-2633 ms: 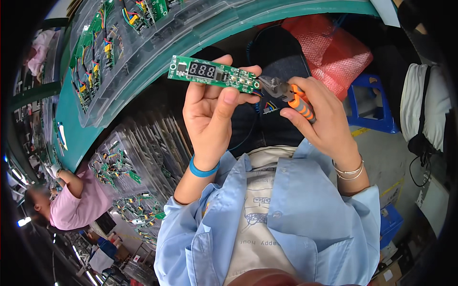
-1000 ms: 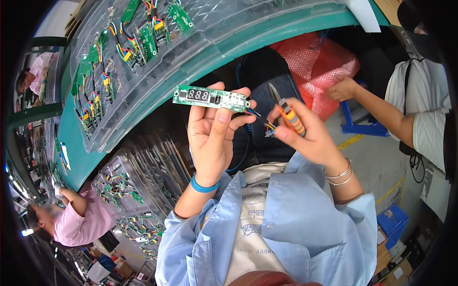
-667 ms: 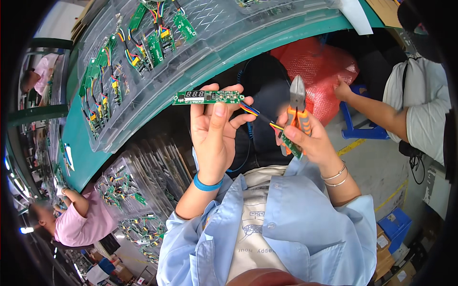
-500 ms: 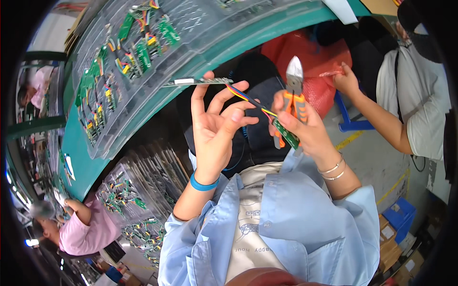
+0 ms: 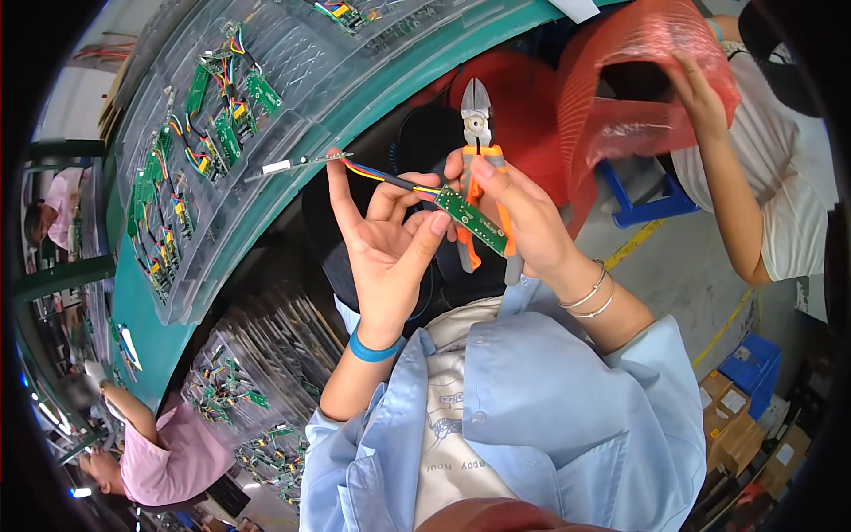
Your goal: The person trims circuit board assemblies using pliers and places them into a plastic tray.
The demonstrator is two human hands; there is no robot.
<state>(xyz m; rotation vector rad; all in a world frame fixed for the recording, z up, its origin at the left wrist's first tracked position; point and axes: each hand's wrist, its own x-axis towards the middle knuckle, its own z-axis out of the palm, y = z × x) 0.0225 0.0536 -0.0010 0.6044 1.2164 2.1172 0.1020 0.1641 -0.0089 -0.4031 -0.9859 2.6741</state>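
My left hand holds a wired circuit board assembly, its thumb by the near end of a green board and its fingers curled behind the wires. Red, yellow and blue wires in a dark sleeve run left from this board to a second board, seen nearly edge-on above my raised index finger. My right hand is closed round orange-and-grey diagonal cutters, jaws pointing away from me. The green board lies across the cutters' handles, beside my right thumb. Contact between the right fingers and the board is partly hidden.
Clear plastic trays with several wired boards lie on the green table. More trays stand stacked below at left. At right a co-worker's hand holds a red plastic bag; another person in pink sits at left.
The cutters and my right hand have moved left, and the green board now turns its flat face upward. My left fingers have closed in on the board. The co-worker's red bag has been lifted and opened.
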